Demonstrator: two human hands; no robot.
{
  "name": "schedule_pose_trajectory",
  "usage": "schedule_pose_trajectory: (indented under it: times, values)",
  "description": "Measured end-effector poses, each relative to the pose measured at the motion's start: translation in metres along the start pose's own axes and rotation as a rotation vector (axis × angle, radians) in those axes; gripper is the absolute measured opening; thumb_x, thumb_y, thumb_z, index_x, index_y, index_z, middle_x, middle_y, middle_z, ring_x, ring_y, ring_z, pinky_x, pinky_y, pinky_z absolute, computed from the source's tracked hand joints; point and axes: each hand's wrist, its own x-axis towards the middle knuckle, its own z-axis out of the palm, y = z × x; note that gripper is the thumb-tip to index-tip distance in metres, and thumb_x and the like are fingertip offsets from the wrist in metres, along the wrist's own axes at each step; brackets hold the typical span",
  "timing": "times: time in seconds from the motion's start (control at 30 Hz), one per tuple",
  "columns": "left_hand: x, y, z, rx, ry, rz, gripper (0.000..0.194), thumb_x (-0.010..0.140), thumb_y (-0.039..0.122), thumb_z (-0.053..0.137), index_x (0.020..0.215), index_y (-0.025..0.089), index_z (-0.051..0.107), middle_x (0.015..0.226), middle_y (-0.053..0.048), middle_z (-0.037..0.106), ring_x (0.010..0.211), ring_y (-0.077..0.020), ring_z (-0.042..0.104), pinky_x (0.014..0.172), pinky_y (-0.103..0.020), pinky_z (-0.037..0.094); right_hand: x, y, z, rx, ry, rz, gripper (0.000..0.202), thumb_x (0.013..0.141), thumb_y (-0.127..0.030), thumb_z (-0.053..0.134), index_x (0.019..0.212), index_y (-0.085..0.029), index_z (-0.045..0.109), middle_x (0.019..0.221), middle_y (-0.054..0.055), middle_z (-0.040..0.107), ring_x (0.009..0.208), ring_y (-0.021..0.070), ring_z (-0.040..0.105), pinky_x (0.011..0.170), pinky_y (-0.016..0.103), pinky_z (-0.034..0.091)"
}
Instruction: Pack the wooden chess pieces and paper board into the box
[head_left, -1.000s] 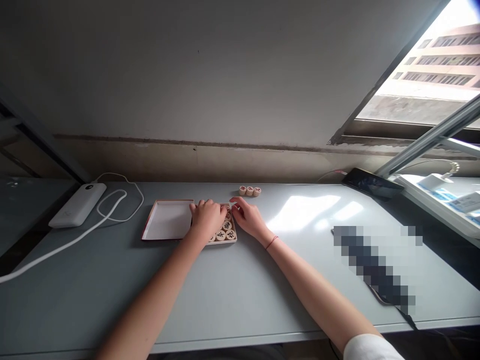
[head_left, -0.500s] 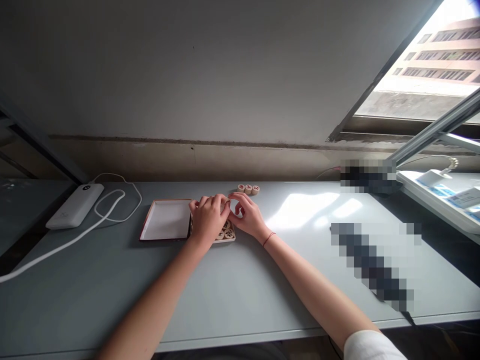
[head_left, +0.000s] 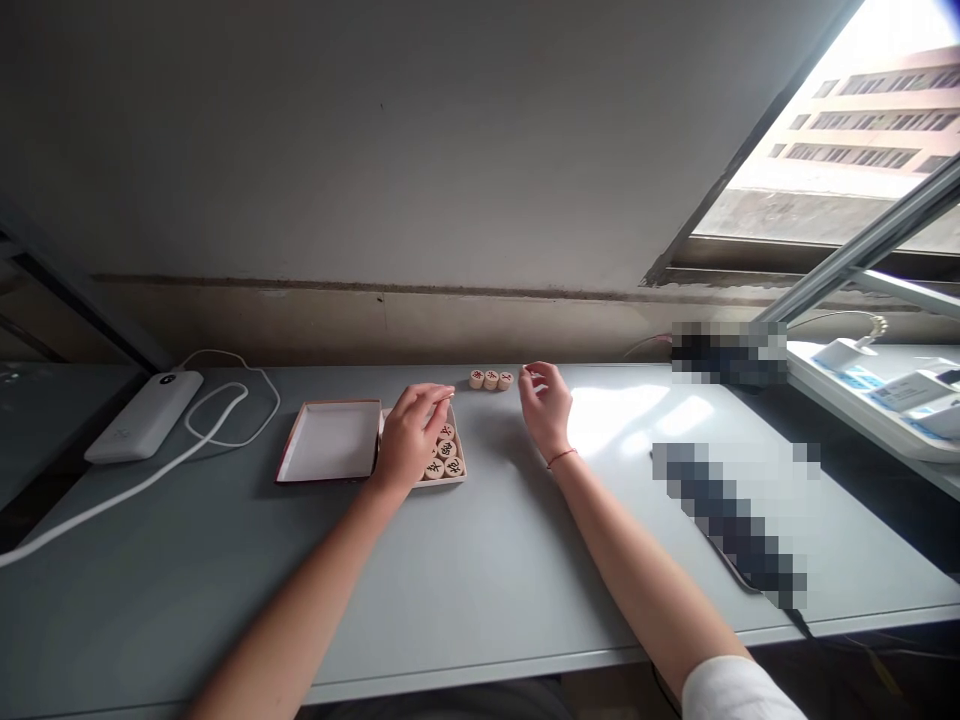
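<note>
Over a shallow box (head_left: 459, 477) of round wooden Chinese chess pieces (head_left: 447, 449) hovers my left hand (head_left: 409, 430). Its fingers and thumb are drawn together, and whatever may be at their tips is too small to make out. My right hand (head_left: 547, 405) is to the right of a row of three red-marked chess pieces (head_left: 491, 380), near the table's back edge. It pinches a chess piece (head_left: 534, 374), mostly covered by the fingers. Part of the box and its pieces is hidden behind my left hand.
Left of the box lies an open lid (head_left: 334, 440), inside up. A white power bank (head_left: 146, 415) with a looped white cable (head_left: 165, 505) is at far left. Blurred-out dark items (head_left: 731, 520) lie at right, by a white tray (head_left: 862, 400). A wall (head_left: 375, 330) stands behind the table.
My hands have come apart. The right hand has moved right and back, to beside the row, with a chess piece in its fingers. My left hand stays over the box.
</note>
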Motion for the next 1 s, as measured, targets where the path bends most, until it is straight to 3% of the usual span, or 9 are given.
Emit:
schedule_pose_trajectory:
  times: [0.13,0.23,0.37,0.47,0.53,0.67,0.83,0.93,1.0]
  values:
    - [-0.001,0.002,0.001,0.031,-0.043,-0.084,0.021,0.092,0.016,0.049,0.108,0.024,0.060,0.106,-0.003,0.063,0.083,-0.0127,0.064,0.083,-0.028,0.052,0.010,0.024,-0.005,-0.216,-0.071,0.185,0.016,0.078,-0.034,0.052,0.084,-0.021,0.059,0.087,0.006,0.067,0.085,0.0226,0.056,0.079,0.038,0.041]
    - [-0.002,0.003,0.000,0.051,-0.091,-0.146,0.020,0.091,0.020,0.052,0.109,0.024,0.059,0.106,-0.004,0.063,0.078,-0.0130,0.063,0.081,-0.029,0.052,0.007,0.025,-0.004,-0.341,-0.110,0.199,0.011,0.075,-0.031,0.055,0.076,-0.022,0.060,0.085,0.006,0.068,0.095,0.0287,0.051,0.086,0.047,0.035]
    - [-0.002,0.003,-0.001,0.115,-0.124,-0.171,0.018,0.089,0.026,0.058,0.106,0.022,0.058,0.098,-0.003,0.065,0.071,-0.0137,0.061,0.073,-0.027,0.051,-0.004,-0.004,-0.001,-0.264,-0.093,-0.102,0.017,0.085,-0.034,0.050,0.084,-0.021,0.061,0.102,0.010,0.067,0.102,0.0271,0.051,0.089,0.044,0.036]
    - [-0.003,0.002,-0.001,0.170,-0.147,-0.108,0.016,0.089,0.025,0.059,0.104,0.021,0.058,0.095,-0.003,0.066,0.074,-0.0155,0.062,0.072,-0.027,0.050,-0.021,-0.038,0.003,0.020,-0.288,-0.344,0.017,0.089,-0.035,0.051,0.093,-0.021,0.059,0.092,0.007,0.067,0.087,0.0201,0.058,0.081,0.034,0.044]
    - [-0.004,0.000,-0.001,0.209,-0.175,-0.065,0.016,0.088,0.022,0.059,0.104,0.021,0.058,0.095,-0.004,0.066,0.080,-0.0175,0.064,0.073,-0.028,0.049,-0.036,-0.057,0.007,0.127,-0.387,-0.396,0.016,0.086,-0.035,0.056,0.095,-0.022,0.058,0.090,0.005,0.067,0.083,0.0182,0.059,0.077,0.031,0.046]
    - [-0.004,-0.001,0.000,0.261,-0.195,-0.010,0.016,0.087,0.018,0.060,0.103,0.020,0.057,0.094,-0.004,0.067,0.086,-0.0197,0.064,0.073,-0.028,0.049,-0.054,-0.074,0.014,0.194,-0.385,-0.319,0.014,0.086,-0.033,0.057,0.093,-0.021,0.059,0.083,0.003,0.068,0.074,0.0159,0.060,0.072,0.029,0.047]
    - [-0.005,-0.002,0.000,0.275,-0.186,0.012,0.019,0.090,0.024,0.056,0.109,0.021,0.056,0.095,-0.004,0.067,0.088,-0.0194,0.063,0.079,-0.030,0.048,-0.035,-0.054,0.010,0.137,-0.294,-0.261,0.017,0.085,-0.031,0.054,0.097,-0.022,0.060,0.093,0.005,0.069,0.082,0.0178,0.063,0.078,0.032,0.048]
    - [-0.005,-0.002,-0.001,0.261,-0.186,-0.009,0.019,0.092,0.024,0.052,0.110,0.021,0.056,0.092,-0.003,0.067,0.087,-0.0184,0.063,0.080,-0.030,0.048,-0.009,-0.023,-0.001,0.046,-0.124,-0.068,0.021,0.083,-0.032,0.051,0.098,-0.021,0.059,0.097,0.007,0.069,0.083,0.0193,0.063,0.075,0.033,0.047]
    - [-0.005,-0.002,-0.001,0.246,-0.188,-0.019,0.018,0.092,0.022,0.050,0.109,0.021,0.056,0.091,-0.003,0.067,0.086,-0.0177,0.063,0.079,-0.029,0.049,0.005,-0.002,-0.009,-0.063,-0.092,0.034,0.021,0.080,-0.034,0.052,0.095,-0.021,0.058,0.093,0.007,0.068,0.084,0.0216,0.062,0.074,0.034,0.046]
